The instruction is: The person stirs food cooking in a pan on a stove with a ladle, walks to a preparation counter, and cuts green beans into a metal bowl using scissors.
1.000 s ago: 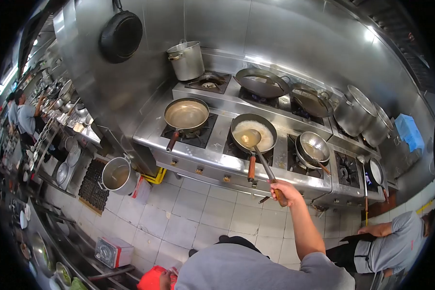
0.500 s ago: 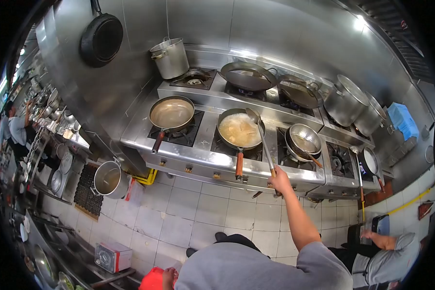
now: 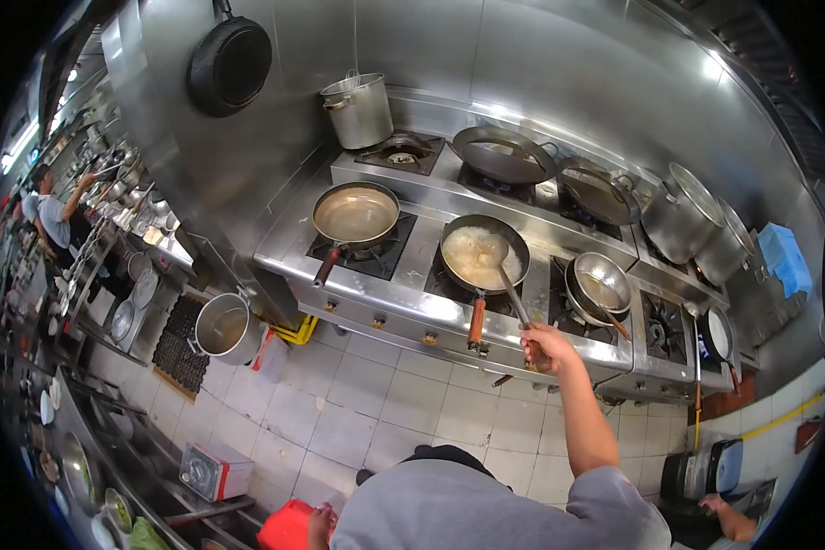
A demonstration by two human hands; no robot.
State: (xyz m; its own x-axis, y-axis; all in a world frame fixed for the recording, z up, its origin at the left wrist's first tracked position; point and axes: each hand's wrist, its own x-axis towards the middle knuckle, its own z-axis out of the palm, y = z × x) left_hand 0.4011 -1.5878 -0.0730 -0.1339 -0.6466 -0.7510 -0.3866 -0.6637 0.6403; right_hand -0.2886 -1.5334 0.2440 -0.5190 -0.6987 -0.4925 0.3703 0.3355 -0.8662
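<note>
My right hand [image 3: 548, 348] is closed round the handle of a long metal ladle [image 3: 515, 298]. The ladle's bowl lies in the pale, foamy liquid [image 3: 467, 258] of a frying pan [image 3: 522, 236] on the front middle burner. That pan's reddish wooden handle [image 3: 477, 323] points toward me, to the left of the ladle. Low in the view, my left hand [image 3: 321, 526] shows only in part, beside a red object [image 3: 286, 524]. Its fingers are not clear, and I cannot tell whether it touches the red object.
A second pan [image 3: 356, 213] with brownish liquid sits on the left burner. Stacked metal bowls [image 3: 601, 282] stand right of the foamy pan. Behind are woks [image 3: 502, 156] and tall pots [image 3: 683, 213]. A large pot [image 3: 224, 328] stands at left. Another person's hand [image 3: 726, 517] shows lower right.
The ladle's bowl has gone from the pan's right rim down into the foamy liquid. My view has shifted, so the stove appears farther right. The person at right is now mostly out of view.
</note>
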